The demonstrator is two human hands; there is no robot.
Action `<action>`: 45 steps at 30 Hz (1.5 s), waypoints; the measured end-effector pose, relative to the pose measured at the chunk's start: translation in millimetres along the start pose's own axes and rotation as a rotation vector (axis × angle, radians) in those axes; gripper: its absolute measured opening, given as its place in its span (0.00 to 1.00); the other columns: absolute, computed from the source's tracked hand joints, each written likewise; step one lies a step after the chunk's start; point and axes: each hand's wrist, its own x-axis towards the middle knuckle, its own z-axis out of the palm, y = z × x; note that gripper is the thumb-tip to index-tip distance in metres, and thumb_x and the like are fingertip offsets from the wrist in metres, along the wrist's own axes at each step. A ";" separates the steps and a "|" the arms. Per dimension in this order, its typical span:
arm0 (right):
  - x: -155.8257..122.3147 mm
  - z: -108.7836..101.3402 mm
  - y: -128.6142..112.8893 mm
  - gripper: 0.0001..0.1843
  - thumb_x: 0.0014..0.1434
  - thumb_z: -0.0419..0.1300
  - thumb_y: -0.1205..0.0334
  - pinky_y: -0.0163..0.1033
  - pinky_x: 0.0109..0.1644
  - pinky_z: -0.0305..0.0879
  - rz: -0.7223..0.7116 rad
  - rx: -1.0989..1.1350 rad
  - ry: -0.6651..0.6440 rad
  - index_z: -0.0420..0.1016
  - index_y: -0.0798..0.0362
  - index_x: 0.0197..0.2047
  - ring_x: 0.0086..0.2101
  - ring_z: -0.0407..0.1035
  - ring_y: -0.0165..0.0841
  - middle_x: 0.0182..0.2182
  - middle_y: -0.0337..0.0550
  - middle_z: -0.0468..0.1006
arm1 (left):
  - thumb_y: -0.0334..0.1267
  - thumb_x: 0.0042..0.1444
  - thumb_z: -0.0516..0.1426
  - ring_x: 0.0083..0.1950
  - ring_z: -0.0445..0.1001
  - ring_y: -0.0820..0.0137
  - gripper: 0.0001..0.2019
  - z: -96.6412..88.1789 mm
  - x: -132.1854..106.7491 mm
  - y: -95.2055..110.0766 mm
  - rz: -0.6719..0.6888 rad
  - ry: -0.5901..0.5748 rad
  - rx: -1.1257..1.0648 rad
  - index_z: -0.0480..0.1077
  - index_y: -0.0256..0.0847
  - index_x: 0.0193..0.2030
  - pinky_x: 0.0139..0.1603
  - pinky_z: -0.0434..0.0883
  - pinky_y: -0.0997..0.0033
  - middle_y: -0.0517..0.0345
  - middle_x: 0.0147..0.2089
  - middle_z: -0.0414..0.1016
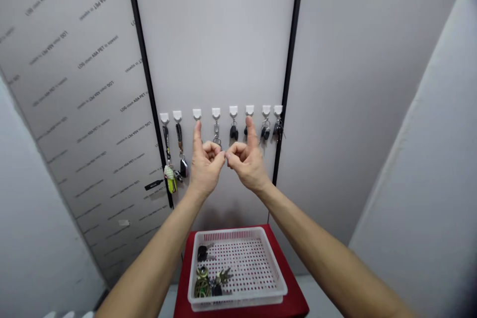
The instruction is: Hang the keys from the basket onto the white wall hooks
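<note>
My left hand [204, 164] is raised before the wall panel, index finger straight up, the other fingers curled and the thumb pointing inward. Mirroring it, my right hand [248, 161] has its index finger up too. The thumb tips meet or nearly meet in the middle, and nothing shows in either hand. Behind them runs a row of several white hooks [216, 113] with keys on them. A metal key clip [216, 131] hangs between the hands. Close by are a black key [234, 132] and another key bunch [265, 131]. My fingers partly hide other hanging items.
Below, a white perforated basket [276, 278] stands on a red surface [296, 300]. Loose keys [223, 276] and a round brass-coloured piece [202, 288] lie at its left. Two strapped key sets, one with a yellow-green fob [170, 179], hang at the left beside a black strip [139, 35].
</note>
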 end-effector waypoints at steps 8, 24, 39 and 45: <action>0.8 9.2 26.2 0.38 0.44 0.51 0.66 0.30 0.22 0.56 0.061 -0.013 -0.048 0.31 0.46 0.53 0.17 0.54 0.22 0.17 0.30 0.60 | 0.30 0.42 0.49 0.23 0.60 0.82 0.34 -18.1 -1.2 -29.0 -0.064 0.009 0.167 0.34 0.44 0.54 0.29 0.61 0.80 0.67 0.23 0.61; 75.1 75.8 99.1 0.09 0.46 0.45 0.62 0.34 0.32 0.56 0.346 -0.789 0.099 0.63 0.54 0.28 0.30 0.62 0.31 0.27 0.43 0.69 | 0.37 0.44 0.44 0.37 0.66 0.63 0.18 -86.0 40.3 -110.0 -0.565 0.312 0.915 0.55 0.37 0.44 0.36 0.61 0.63 0.46 0.35 0.67; 119.5 63.6 37.1 0.08 0.46 0.46 0.64 0.26 0.17 0.50 0.172 -0.383 -0.329 0.59 0.57 0.20 0.14 0.55 0.20 0.12 0.33 0.60 | 0.37 0.42 0.48 0.16 0.60 0.78 0.15 -95.7 107.8 -18.8 -0.268 0.004 0.532 0.62 0.37 0.38 0.20 0.59 0.78 0.65 0.15 0.59; -2.8 19.1 86.5 0.07 0.42 0.45 0.72 0.25 0.17 0.46 0.396 -0.489 -0.532 0.62 0.59 0.18 0.15 0.50 0.19 0.13 0.34 0.60 | 0.37 0.44 0.46 0.20 0.60 0.77 0.14 -39.0 -30.0 -74.8 -0.544 -0.219 0.272 0.60 0.34 0.39 0.23 0.60 0.78 0.63 0.19 0.62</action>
